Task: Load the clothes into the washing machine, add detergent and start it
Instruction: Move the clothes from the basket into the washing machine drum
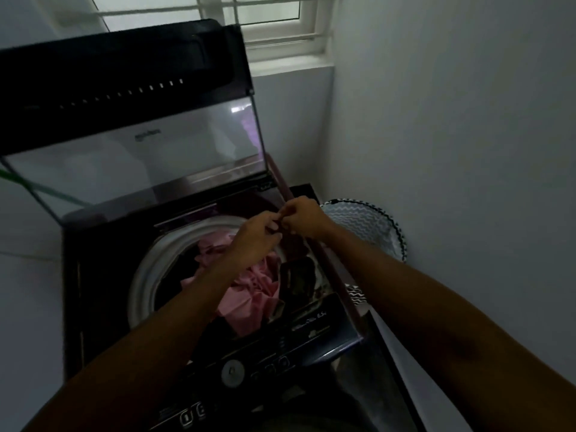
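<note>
Head view: we look down on a top-loading washing machine (103,275) with its glass lid (140,151) raised against the back. Pink clothes (249,288) lie heaped in the drum (146,269), with darker cloth beside them. Our left hand (255,238) and right hand (304,218) meet above the drum's far right edge, fingers curled and pinching a small dark thing between them; we cannot tell what it is. A dark, shiny packet (299,275) rests on the machine's right rim, touching the pink clothes. The control panel (268,366) with a round button (231,372) runs along the near edge. A zigzag-patterned laundry basket (371,226) stands just beside the machine, in the corner under the window (268,14).
</note>
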Demonstrator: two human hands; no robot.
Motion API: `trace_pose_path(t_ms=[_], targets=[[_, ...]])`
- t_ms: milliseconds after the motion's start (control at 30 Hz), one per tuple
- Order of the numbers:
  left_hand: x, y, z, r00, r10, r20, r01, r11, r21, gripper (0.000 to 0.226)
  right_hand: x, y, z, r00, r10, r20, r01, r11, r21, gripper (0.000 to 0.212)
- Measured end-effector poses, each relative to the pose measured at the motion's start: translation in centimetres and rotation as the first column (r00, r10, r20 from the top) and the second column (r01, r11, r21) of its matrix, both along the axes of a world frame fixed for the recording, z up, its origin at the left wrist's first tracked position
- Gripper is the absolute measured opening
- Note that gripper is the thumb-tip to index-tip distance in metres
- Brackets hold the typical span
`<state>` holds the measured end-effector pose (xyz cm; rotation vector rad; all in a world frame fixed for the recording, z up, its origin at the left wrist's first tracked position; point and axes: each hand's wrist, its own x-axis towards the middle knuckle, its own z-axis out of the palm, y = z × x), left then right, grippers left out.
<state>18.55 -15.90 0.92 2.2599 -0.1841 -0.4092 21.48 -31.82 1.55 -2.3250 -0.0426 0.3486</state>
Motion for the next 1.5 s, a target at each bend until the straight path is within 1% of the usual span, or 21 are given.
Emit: trace_pose_path(t_ms=[67,200,233,300,367,433,567,667,833,933,1033,1167,1233,1333,1400,1500], targets=[[0.4,-1.5,-0.3,1.000,0.008,0.004,-0.008,0.999,-0.043,0.033,0.6,-2.1,0.5,0.999,-0.007,-0.036,0.008,0.999,0.037,0.015],[0.6,-4.5,-0.7,0.999,0.008,0.043,-0.006,0.999,-0.046,0.032,1.7,-5.0,0.8,0.998,-0.001,-0.064,0.002,1.000,0.022,0.018],[0.7,-5.3,-0.8,0.998,0.004,0.065,-0.002,1.000,-0.030,0.031,1.9,-5.5,0.8,0.998,0.001,-0.064,0.000,1.000,0.015,0.019],[0.8,-6.8,-0.6,0.986,-0.031,0.161,0.025,0.999,0.040,0.026,2.3,-6.2,0.6,0.998,0.008,-0.062,-0.008,1.000,0.011,0.023],[1.2,-8.0,-0.4,0.975,-0.043,0.217,0.031,0.998,0.062,0.018,2.5,-6.8,0.5,0.998,-0.004,-0.056,0.005,1.000,0.025,0.025],[1.7,-8.9,-0.1,0.978,-0.020,0.206,0.010,0.999,0.053,0.016,2.7,-7.4,0.5,0.998,-0.028,-0.047,0.031,0.998,0.056,0.024],[2.7,-9.1,0.4,0.977,0.005,0.212,-0.021,0.997,0.074,0.022,3.2,-7.9,0.8,0.998,-0.055,-0.036,0.059,0.990,0.127,0.022],[3.3,-8.8,0.7,0.973,0.025,0.230,-0.039,0.998,0.057,0.027,3.7,-7.8,1.0,0.997,-0.055,-0.048,0.061,0.987,0.148,0.020],[3.9,-8.3,1.9,0.968,0.082,0.238,-0.090,0.996,0.021,0.013,4.6,-6.7,1.6,0.997,-0.047,-0.068,0.060,0.976,0.209,0.018],[4.0,-7.8,2.0,0.962,0.104,0.253,-0.113,0.993,0.020,0.013,4.8,-5.9,1.9,0.997,-0.022,-0.074,0.037,0.977,0.210,0.016],[4.1,-7.4,1.6,0.952,0.120,0.282,-0.132,0.991,0.024,0.017,4.7,-5.6,2.2,0.998,-0.009,-0.065,0.022,0.979,0.200,0.015],[4.1,-7.1,1.5,0.952,0.152,0.265,-0.162,0.987,0.019,0.020,4.6,-5.3,2.2,0.999,0.007,-0.044,0.001,0.983,0.182,0.014],[4.0,-6.9,1.5,0.951,0.152,0.269,-0.167,0.985,0.035,0.026,4.5,-5.0,2.2,1.000,0.010,0.000,-0.010,0.990,0.139,0.013],[3.8,-6.0,2.1,0.942,0.157,0.297,-0.177,0.983,0.041,0.032,4.5,-4.0,2.7,0.989,0.049,0.142,-0.053,0.998,0.025,0.017],[3.8,-4.8,2.9,0.932,0.194,0.306,-0.210,0.978,0.019,0.033,4.7,-3.0,3.4,0.980,0.086,0.182,-0.090,0.996,0.013,0.019],[3.3,-2.1,4.4,0.902,0.290,0.319,-0.307,0.952,0.005,0.035,5.2,-0.5,4.5,0.952,0.133,0.276,-0.135,0.991,-0.012,0.023]])
